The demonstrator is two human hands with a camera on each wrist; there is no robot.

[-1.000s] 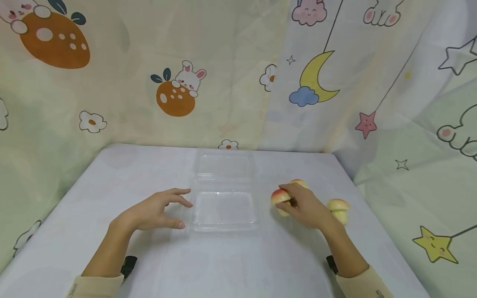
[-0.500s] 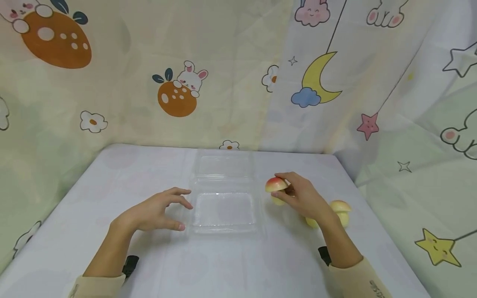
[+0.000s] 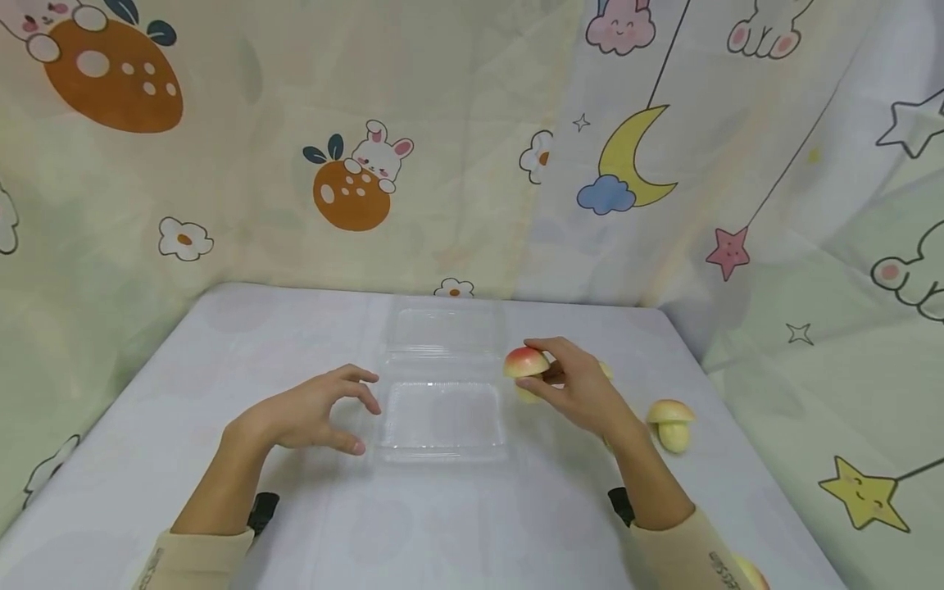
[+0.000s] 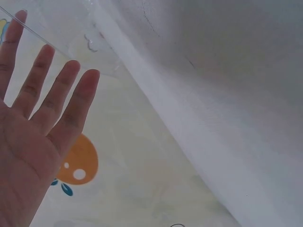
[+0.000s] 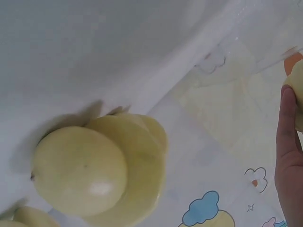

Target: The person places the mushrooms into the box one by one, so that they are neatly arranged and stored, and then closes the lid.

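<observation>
My right hand (image 3: 568, 378) pinches a toy mushroom with a red cap (image 3: 525, 363), lifted just right of a clear plastic clamshell box (image 3: 442, 414) that lies open on the white table. Only the fingers (image 5: 289, 156) and a sliver of the mushroom show at the right edge of the right wrist view. My left hand (image 3: 324, 410) hovers at the box's left edge with fingers spread and loosely bent, holding nothing; the left wrist view shows its straight fingers (image 4: 52, 94).
A pale yellow toy mushroom (image 3: 669, 419) lies on the table right of my right arm. Another (image 5: 94, 165) lies under my right hand, close up in the right wrist view. Cartoon-print cloth (image 3: 442, 147) walls the table at the back and sides.
My right hand has lifted the red-capped mushroom off the table and carried it left toward the box. The left hand has barely moved.
</observation>
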